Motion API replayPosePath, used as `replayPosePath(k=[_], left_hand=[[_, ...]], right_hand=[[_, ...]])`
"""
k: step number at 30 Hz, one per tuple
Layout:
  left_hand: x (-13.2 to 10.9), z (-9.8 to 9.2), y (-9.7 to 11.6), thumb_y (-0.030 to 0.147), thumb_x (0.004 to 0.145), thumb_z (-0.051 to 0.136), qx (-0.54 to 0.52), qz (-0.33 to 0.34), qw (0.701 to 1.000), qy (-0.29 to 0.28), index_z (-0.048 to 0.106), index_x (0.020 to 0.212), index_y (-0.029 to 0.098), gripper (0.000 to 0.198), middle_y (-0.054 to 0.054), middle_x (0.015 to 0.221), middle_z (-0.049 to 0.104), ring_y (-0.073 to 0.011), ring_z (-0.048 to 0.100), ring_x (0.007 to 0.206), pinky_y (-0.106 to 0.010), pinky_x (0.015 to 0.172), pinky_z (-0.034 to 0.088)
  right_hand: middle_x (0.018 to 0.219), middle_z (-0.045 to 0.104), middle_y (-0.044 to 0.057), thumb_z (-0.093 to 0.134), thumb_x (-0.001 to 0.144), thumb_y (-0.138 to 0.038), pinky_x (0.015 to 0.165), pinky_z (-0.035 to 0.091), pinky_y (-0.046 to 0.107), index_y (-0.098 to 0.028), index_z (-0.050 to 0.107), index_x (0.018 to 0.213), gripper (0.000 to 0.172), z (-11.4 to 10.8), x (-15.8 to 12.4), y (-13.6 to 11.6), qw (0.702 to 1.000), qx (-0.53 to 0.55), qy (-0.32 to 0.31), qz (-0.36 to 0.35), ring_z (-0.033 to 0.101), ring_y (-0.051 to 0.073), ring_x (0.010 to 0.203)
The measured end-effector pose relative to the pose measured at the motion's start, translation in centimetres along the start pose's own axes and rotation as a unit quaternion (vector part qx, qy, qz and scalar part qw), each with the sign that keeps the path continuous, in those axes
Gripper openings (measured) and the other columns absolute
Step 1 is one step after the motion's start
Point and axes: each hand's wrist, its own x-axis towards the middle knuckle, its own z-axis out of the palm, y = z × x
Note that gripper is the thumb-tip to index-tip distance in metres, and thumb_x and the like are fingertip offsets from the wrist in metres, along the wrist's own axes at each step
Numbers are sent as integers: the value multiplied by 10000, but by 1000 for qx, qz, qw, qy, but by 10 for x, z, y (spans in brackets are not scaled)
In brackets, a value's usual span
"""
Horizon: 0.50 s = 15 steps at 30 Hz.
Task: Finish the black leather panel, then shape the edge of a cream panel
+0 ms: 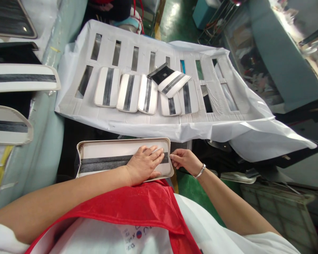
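A long white panel with a dark stripe and a raised beige rim [103, 150] lies close to my body, above the red apron. My left hand [145, 163] rests flat on its right part, fingers spread over the stripe. At the panel's right end, my right hand [184, 160] has thumb and index finger pinched against the rim. What is between those fingertips, if anything, is too small to make out. A bracelet is on the right wrist.
Beyond the panel, a slotted rack covered in white sheeting [127, 121] holds several smaller striped pieces [107, 86] and a black-and-white piece [172, 83]. More striped panels [21, 77] lie at left. Part of a person [108, 10] shows at the top.
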Motion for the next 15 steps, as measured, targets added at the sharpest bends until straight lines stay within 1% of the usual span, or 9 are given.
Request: replayPosePath(k=[3,5,10,12,13,14,15], left_hand=[[1,1,1,545,837,457,-5,4,1000,-2,452,1292,174,587,-66,1395,413,-264,352,1245,-446,930,296],[3,1,1,539,832,471,-13,5,1000,-1,451,1291,170,589,-74,1393,415,-269,347,1248,-453,934,291],[7,-6,1,528,812,510,-48,-14,999,-6,464,1268,164,586,-93,1352,461,-282,382,1217,-459,917,304],[6,-8,0,554,792,521,-74,-28,997,-3,383,1329,160,680,-100,1322,489,-270,407,1201,-447,905,324],[5,-8,0,577,783,518,-89,-34,995,4,303,1373,151,759,-108,1311,498,-257,423,1190,-433,899,338],[4,-7,-1,599,776,511,-100,-38,994,14,227,1402,132,830,-120,1307,499,-242,434,1184,-415,896,350],[2,-6,-1,600,786,497,-103,-36,994,31,186,1413,124,846,-125,1330,474,-225,435,1188,-397,896,358]], right_hand=[[454,518,-48,708,629,-460,357,408,160,-151,499,603,374,4,2,-2,998,-60,25,-9,455,50,382],[439,505,-53,683,669,-434,337,383,156,-162,468,590,356,4,4,-3,995,-95,30,-13,436,49,364],[454,502,-56,660,682,-432,338,374,165,-178,425,611,353,2,4,-9,991,-130,0,-10,452,62,371],[444,484,-60,649,675,-460,332,352,169,-185,403,609,375,2,3,-10,990,-141,-19,-3,443,64,355],[444,477,-60,644,670,-475,331,339,169,-188,389,604,389,2,3,-10,989,-147,-24,0,443,64,353],[445,471,-59,643,661,-489,334,335,170,-189,388,601,399,2,5,-10,986,-162,-27,4,448,66,356],[449,470,-55,642,653,-505,338,339,174,-189,390,599,408,2,7,-10,983,-182,-25,5,459,72,362]])
